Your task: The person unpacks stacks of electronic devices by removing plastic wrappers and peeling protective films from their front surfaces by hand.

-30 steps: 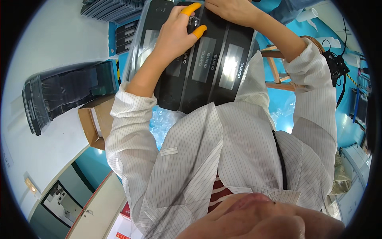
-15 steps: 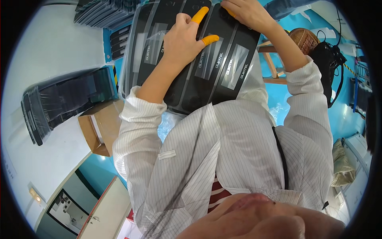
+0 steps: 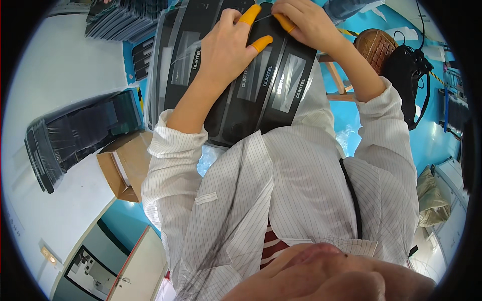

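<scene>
A black tray (image 3: 201, 95) holding several flat black panels lies across my lap, in front of my striped white coat. My left hand (image 3: 226, 52) rests flat on a panel (image 3: 261, 80), index finger and thumb spread, each capped with an orange finger cot. My right hand (image 3: 309, 25) is curled at the tray's far edge, one orange-capped fingertip close to my left index finger. A thin clear edge, perhaps film, shows between the two hands. Whether my right fingers pinch it is hidden.
A stack of black trays (image 3: 75, 135) lies on the white table (image 3: 60, 75) at left, with an open cardboard box (image 3: 120, 170) beside it. More dark trays (image 3: 120, 20) are piled at top left. A wooden stool (image 3: 374, 45) and black bag (image 3: 416, 75) stand on the teal floor at right.
The tray and both hands sit lower and larger in view than before. My left index finger has reached toward my right hand's fingertips.
</scene>
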`<act>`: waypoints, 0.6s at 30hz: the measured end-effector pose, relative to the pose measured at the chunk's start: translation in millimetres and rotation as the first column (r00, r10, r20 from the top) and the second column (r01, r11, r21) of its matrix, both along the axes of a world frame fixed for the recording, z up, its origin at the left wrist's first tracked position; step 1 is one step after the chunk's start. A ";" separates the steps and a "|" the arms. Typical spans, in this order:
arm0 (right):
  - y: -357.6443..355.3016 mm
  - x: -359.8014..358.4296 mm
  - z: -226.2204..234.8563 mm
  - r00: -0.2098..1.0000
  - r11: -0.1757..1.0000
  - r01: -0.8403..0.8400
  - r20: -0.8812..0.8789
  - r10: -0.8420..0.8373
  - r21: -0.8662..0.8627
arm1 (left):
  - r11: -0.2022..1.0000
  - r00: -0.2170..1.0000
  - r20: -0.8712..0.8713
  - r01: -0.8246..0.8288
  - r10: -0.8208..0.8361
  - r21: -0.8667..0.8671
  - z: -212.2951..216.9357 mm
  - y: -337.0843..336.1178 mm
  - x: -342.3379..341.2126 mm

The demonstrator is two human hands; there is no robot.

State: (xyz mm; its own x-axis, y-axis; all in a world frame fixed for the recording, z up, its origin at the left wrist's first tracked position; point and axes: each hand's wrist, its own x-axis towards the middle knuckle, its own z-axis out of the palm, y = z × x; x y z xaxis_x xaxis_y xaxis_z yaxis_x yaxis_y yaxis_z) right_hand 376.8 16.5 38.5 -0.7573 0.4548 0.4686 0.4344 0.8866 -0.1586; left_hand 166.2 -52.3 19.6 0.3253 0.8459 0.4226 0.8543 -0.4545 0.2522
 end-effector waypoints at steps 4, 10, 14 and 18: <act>-22.7 -9.5 -3.2 0.968 0.977 -0.149 -0.222 0.113 -0.151 | 0.995 0.981 0.169 0.099 -0.097 0.000 -3.9 7.3 2.5; -15.9 26.6 -22.7 0.922 0.932 0.346 -0.141 -0.360 -0.110 | 0.941 0.851 0.444 0.335 -0.282 -0.044 -7.8 3.0 -12.4; -12.0 45.6 -24.1 0.962 0.956 0.255 -0.063 -0.266 -0.146 | 0.892 0.817 0.576 0.285 -0.034 -0.352 -10.5 -8.7 -17.7; -4.3 50.8 -16.4 0.977 0.975 0.193 -0.070 -0.201 -0.107 | 0.894 0.911 0.410 0.219 -0.043 -0.390 -12.1 -13.5 -19.6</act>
